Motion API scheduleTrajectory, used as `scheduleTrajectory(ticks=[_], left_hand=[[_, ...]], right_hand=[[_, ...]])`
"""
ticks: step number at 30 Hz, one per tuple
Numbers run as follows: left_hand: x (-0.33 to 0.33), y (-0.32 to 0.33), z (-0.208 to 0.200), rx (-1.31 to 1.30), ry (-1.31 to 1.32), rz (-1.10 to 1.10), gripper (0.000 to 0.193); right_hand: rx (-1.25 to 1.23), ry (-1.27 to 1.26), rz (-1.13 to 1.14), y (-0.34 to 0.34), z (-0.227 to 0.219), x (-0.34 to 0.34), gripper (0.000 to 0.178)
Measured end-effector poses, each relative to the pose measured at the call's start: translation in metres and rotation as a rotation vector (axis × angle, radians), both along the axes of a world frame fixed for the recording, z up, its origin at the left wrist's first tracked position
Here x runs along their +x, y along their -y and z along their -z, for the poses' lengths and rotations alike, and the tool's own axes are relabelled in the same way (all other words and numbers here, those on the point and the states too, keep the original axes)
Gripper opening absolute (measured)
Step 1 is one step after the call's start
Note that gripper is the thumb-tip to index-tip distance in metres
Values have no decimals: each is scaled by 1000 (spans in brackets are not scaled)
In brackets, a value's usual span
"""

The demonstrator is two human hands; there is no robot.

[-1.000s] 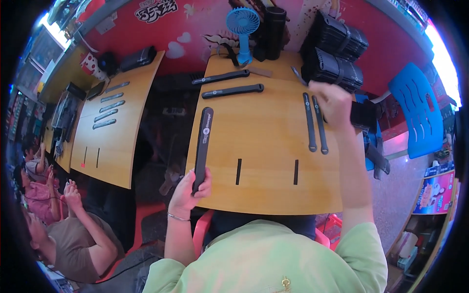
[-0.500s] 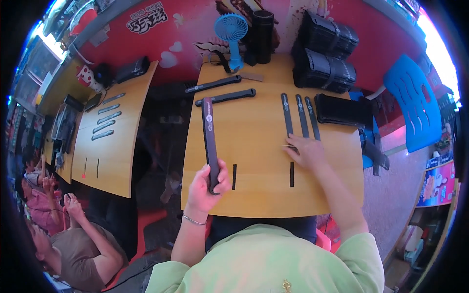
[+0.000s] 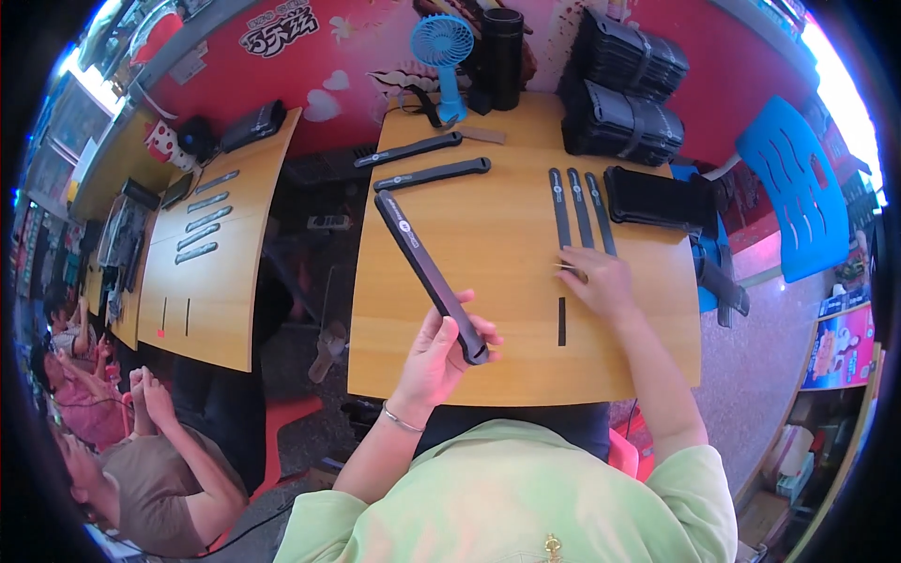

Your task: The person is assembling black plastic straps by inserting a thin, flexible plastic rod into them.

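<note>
Presently: black strap (image 3: pixel 424 270) gripped near its lower end by left hand (image 3: pixel 439 361), above desk (image 3: pixel 507 244), far tip near left edge | right hand (image 3: pixel 601 284) at near ends of three flat straps (image 3: pixel 579 202), grip indiscernible | open desk surface between hands, reaching front edge.

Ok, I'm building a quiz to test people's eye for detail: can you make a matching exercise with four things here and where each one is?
1. Handheld fan
2. Nearest thick black strap
3. Three thin dark straps
4. Blue plastic chair

A. Gripped in the left hand
B. Right of the person's table
C. Upright toward the table's far edge
D. Side by side near the right hand

Pairs: 1-C, 2-A, 3-D, 4-B
</note>
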State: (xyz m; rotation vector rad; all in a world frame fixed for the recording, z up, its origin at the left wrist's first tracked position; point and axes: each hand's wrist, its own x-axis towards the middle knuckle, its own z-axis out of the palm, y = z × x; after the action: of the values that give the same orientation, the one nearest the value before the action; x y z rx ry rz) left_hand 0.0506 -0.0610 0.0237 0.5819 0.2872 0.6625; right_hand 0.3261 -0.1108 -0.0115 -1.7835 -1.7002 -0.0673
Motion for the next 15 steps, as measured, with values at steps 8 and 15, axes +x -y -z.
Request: scheduleTrajectory(ticks=[8, 15], left_hand=[[8, 1, -2, 82, -69, -184, 43], [12, -2, -9, 190, -171, -451, 37]], right_hand=[[44, -482, -237, 25, -87, -80, 34], [-128, -575, -200, 37, -77, -128, 44]])
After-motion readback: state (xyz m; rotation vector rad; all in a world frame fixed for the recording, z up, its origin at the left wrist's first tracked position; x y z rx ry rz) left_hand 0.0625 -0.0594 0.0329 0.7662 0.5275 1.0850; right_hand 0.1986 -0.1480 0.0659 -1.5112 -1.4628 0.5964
